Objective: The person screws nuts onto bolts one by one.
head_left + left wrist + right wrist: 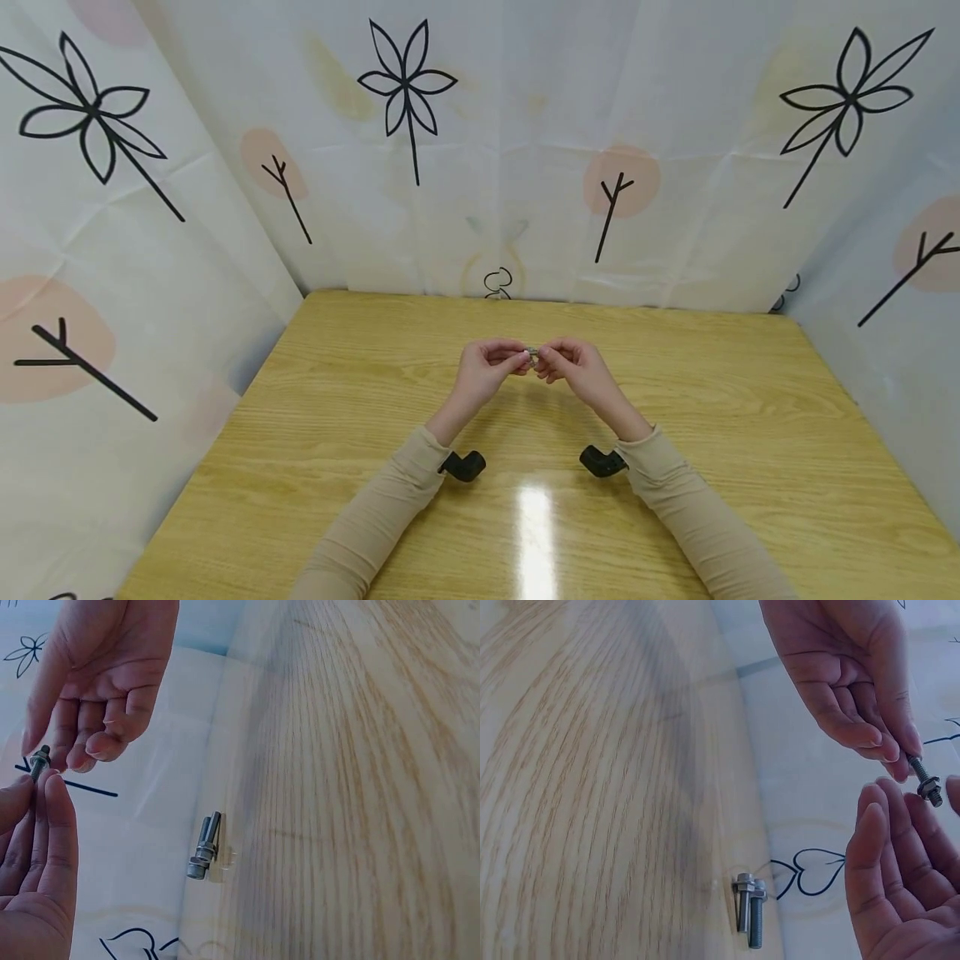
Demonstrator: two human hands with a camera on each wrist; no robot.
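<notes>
My left hand (482,367) pinches a metal bolt (920,769) between thumb and fingertips, above the table. A nut (928,787) sits on the bolt's threads near its free end. My right hand (577,368) is at that end, thumb and fingers on either side of the nut; in the right wrist view a small gap shows between thumb and nut. The left wrist view shows the bolt (37,765) rising from the left fingertips toward the right hand (112,675). The bolt's head is hidden in the left fingers (870,739).
Two more metal bolts (204,844) lie side by side on the wooden table (337,400), near its far edge. Patterned cloth (495,208) hangs behind the table and at both sides. Black wrist devices (463,467) sit at the inner side of each sleeve.
</notes>
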